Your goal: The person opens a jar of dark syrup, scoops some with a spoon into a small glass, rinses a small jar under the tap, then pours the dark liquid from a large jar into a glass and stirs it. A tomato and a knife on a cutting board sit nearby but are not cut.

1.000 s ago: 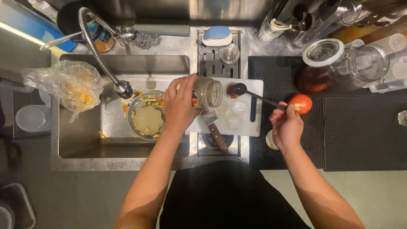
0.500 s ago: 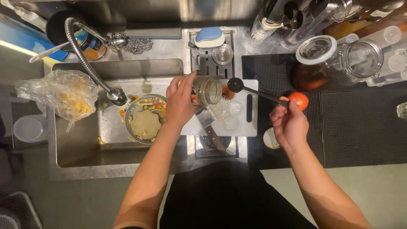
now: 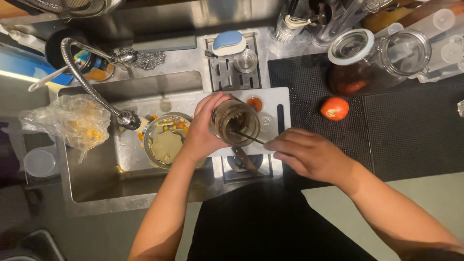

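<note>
— What was the left hand doing?

— It was wrapped around the side of a glass jar, gripping it and tilting its mouth toward the person, over the white cutting board that bridged the sink.

— And the right hand?

— Its fingers were pinched on the handle of a thin utensil whose other end reached down inside the jar. The jar's inner wall looked smeared brown; what the smear was, I could not tell.

— What lay close by?

— Just left of the jar, in the sink, sat a metal bowl with food scraps, under the spring-necked faucet. A knife lay just below the jar, at the board's near edge. A small dab of red sat on the board behind the jar.

— Farther out?

— A tomato rested on the black mat to the right, well apart from both hands. Behind it stood two large glass jars, one with dark liquid. A crumpled plastic bag sat at the sink's left edge on the surface.
</note>
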